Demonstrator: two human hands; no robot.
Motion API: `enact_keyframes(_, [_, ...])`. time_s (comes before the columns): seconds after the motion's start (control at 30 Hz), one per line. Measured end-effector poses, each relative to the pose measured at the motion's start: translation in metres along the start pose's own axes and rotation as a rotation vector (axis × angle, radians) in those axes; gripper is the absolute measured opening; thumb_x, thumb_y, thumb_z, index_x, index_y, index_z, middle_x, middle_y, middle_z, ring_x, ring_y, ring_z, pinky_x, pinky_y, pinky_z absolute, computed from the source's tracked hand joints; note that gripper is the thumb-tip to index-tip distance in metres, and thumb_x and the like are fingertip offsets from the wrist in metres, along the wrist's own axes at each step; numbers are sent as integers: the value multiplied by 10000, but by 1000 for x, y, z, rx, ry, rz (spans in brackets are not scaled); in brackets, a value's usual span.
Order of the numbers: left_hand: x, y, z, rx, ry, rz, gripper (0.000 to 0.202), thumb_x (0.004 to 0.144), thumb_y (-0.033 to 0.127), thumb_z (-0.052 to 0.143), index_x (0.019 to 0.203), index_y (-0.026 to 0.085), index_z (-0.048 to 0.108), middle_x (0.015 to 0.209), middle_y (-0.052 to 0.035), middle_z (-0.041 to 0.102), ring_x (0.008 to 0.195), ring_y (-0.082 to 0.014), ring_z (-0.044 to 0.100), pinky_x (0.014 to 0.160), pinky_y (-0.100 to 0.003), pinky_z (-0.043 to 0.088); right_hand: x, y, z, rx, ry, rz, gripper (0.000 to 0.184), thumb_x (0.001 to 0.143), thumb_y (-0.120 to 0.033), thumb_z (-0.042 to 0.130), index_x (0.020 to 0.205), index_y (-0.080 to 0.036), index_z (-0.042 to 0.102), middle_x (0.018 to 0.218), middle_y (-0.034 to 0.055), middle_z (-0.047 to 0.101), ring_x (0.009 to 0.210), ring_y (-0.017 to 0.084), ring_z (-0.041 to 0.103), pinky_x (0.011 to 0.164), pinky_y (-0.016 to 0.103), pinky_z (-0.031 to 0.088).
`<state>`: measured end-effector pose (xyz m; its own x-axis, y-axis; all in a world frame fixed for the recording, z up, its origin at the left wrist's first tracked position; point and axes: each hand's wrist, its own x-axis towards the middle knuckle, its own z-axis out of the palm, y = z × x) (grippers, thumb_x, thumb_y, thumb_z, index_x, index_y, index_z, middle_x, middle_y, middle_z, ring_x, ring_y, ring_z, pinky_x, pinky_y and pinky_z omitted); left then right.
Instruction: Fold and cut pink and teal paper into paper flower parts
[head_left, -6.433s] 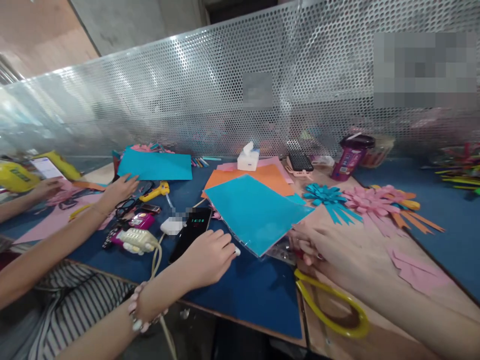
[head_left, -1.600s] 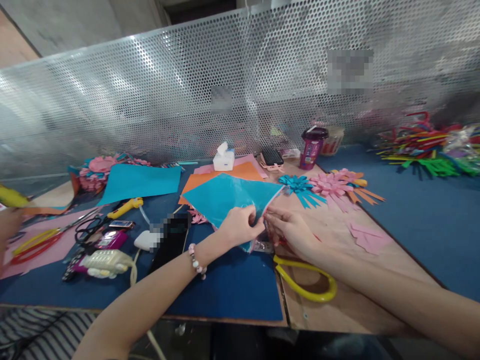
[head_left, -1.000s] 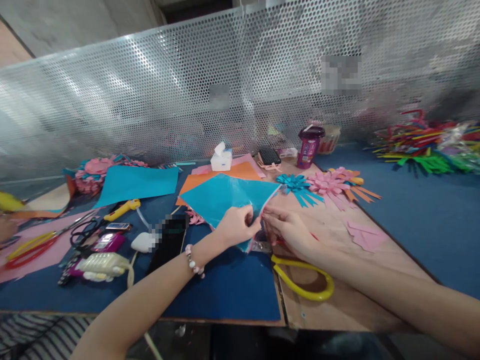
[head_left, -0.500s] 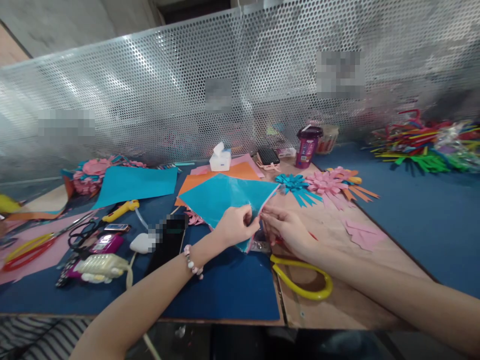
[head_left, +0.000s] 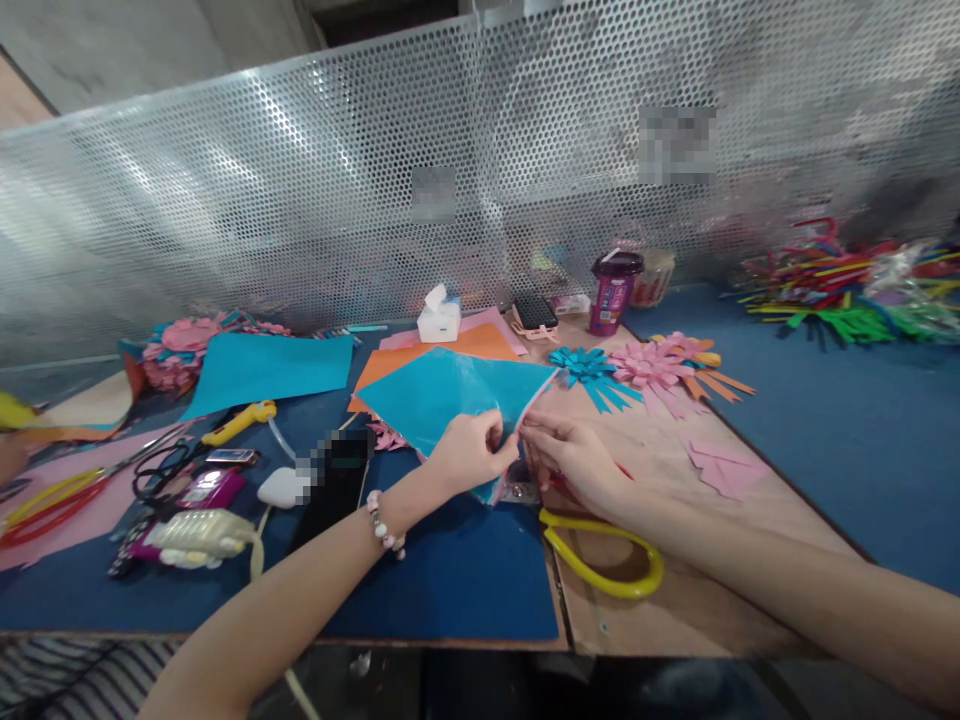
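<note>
A blue sheet of paper (head_left: 435, 385) with a pinkish right edge lies at mid-table, partly over orange paper (head_left: 480, 341). My left hand (head_left: 474, 452) is closed on this sheet near its lower right edge, knuckles up. My right hand (head_left: 576, 462) pinches the same edge just to the right, fingertips nearly touching the left ones. The exact fold between my fingers is hidden. Under my right wrist lie scissors with a yellow handle (head_left: 637, 588); a red part shows beside the hand. A clear plastic piece (head_left: 519, 488) sits just below my fingers.
Blue and pink paper flowers (head_left: 651, 364) lie right of the sheet. At the left are a glue gun (head_left: 241, 424), a phone (head_left: 330, 490), large scissors (head_left: 56, 505) and another blue sheet (head_left: 274, 368). A purple cup (head_left: 611, 295) and tissue box (head_left: 439, 320) stand behind.
Almost nothing differs: both hands keep their grip on the blue paper's edge, and the view has shifted very slightly.
</note>
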<state>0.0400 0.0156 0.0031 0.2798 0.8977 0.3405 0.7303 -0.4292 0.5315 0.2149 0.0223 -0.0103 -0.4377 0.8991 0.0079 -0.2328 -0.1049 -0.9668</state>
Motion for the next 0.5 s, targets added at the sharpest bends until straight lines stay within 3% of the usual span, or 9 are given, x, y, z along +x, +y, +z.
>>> enact_keyframes(0.5, [0, 1, -1, 0, -12, -7, 287, 835, 331, 540, 639, 208, 370, 568, 33, 468, 524, -105, 406, 542, -268, 262, 2, 3, -1, 33, 3, -7, 518, 779, -377, 723, 1191, -71, 650, 418, -105, 374, 374, 84, 357, 376, 208, 373])
